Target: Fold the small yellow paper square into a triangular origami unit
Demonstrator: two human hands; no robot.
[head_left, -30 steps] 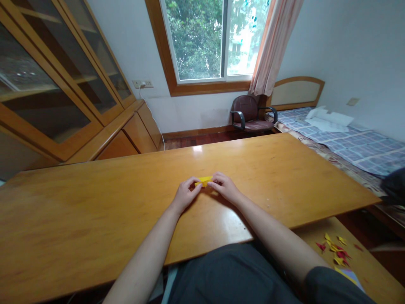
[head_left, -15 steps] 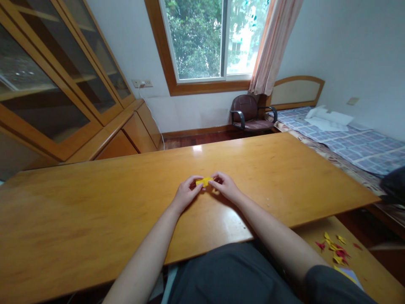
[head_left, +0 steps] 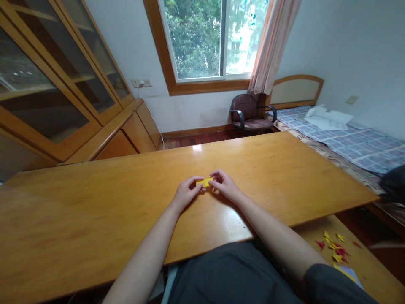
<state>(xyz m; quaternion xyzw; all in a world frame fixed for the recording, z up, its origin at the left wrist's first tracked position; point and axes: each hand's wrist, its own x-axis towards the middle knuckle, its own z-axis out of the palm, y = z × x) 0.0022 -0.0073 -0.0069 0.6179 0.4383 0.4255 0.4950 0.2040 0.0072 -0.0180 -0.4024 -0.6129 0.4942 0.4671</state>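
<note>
A small piece of folded yellow paper (head_left: 205, 183) is held between both hands, just over the wooden table (head_left: 126, 202). My left hand (head_left: 186, 192) pinches its left end, thumb in front and fingers behind. At the right end, my right hand (head_left: 225, 185) grips the paper with thumb and fingers. Parts of the paper's ends are covered by the fingers, and its exact folds are too small to make out.
Several folded red and yellow paper figures (head_left: 337, 249) lie on a lower wooden surface (head_left: 313, 230) at the right, near a stack of paper sheets (head_left: 349, 274). Beyond the table stand an armchair (head_left: 248, 112), a bed (head_left: 357, 139) and a glass-doored cabinet (head_left: 63, 84).
The yellow paper looks slightly flatter and straighter between the fingers. Both hands have stayed nearly in place; the right fingers have shifted a little.
</note>
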